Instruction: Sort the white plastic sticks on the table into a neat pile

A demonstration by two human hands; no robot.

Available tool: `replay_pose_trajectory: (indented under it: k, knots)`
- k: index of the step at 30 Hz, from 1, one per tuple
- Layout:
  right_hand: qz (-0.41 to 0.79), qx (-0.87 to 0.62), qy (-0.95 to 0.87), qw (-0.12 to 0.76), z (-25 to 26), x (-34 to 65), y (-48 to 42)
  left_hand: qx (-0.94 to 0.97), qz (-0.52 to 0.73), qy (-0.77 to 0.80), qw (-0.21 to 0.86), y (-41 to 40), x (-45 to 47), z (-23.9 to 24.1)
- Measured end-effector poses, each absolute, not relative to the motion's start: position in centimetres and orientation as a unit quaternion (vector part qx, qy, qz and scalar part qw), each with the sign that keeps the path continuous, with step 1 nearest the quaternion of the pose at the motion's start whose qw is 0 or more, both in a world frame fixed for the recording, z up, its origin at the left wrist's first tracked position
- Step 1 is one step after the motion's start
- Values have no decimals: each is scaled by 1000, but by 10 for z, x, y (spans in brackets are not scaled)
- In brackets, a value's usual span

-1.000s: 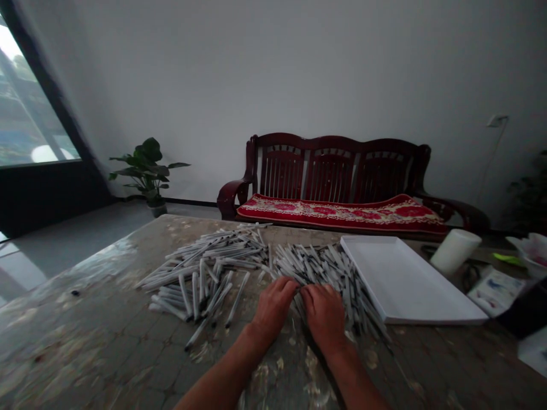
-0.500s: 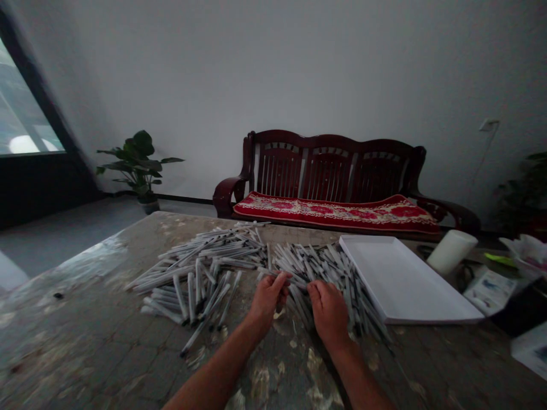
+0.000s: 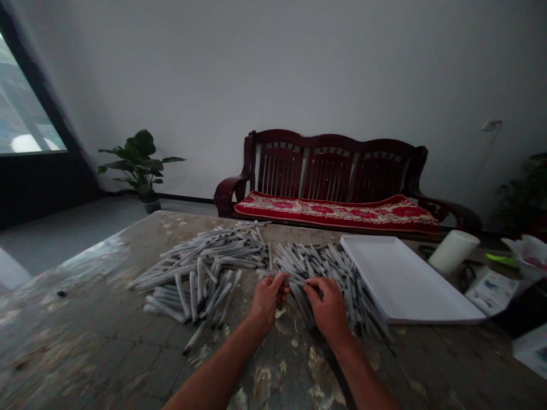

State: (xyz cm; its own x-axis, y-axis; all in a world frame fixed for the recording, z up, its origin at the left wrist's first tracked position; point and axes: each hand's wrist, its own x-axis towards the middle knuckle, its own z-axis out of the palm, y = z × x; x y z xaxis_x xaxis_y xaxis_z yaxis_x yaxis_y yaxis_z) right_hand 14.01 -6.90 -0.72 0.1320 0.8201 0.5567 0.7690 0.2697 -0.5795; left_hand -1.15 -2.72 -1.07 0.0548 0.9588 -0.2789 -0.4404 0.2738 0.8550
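A big heap of grey pens [image 3: 325, 267] lies on the worn stone table [image 3: 106, 336], with a looser spread of pens [image 3: 200, 273] to its left. My left hand [image 3: 267, 299] pinches one pen at the heap's near edge, thumb and fingers closed on it. Close beside it, my right hand [image 3: 329, 304] has its fingers curled on the same pen or one next to it; which, I cannot tell. The two hands are a few centimetres apart.
A flat white tray [image 3: 405, 285] lies right of the heap. A white roll [image 3: 453, 250], papers [image 3: 491, 290] and a bowl [image 3: 530, 250] sit at the far right. Behind the table stand a dark wooden bench with a red cushion [image 3: 337, 210] and a potted plant [image 3: 139, 165].
Both hands lay flat on the heap a second ago. They have since lifted and closed their fingers round a pen at its near edge.
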Motion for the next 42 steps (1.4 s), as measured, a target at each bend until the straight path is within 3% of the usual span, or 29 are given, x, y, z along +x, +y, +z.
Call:
replay_pose_trajectory:
  k: [5,11,17,22,27,32,38,42]
  knots:
    - [25,-637,-656,403,-5,142,-71,304,520,436,669,-29,-12,-9]
    - [28,-613,-653,444,-3,141,-72,301,523,439,666,-28,-11,-8]
    - [23,-630,-659,409,-2,140,-72,309,521,445,660,-29,-10,-8]
    - [18,-614,-645,455,-3,141,-71,309,527,442,656,-31,-11,-4]
    - [21,-647,-647,403,-3,142,-71,312,527,443,655,-31,-12,-4]
    - [12,-630,-641,438,-2,140,-72,313,536,437,651,-30,-12,-7]
    - [7,-648,-648,400,-4,141,-71,313,534,432,656,-28,-11,-9]
    - [12,-634,-644,428,-4,142,-71,307,543,429,653,-29,-11,-8]
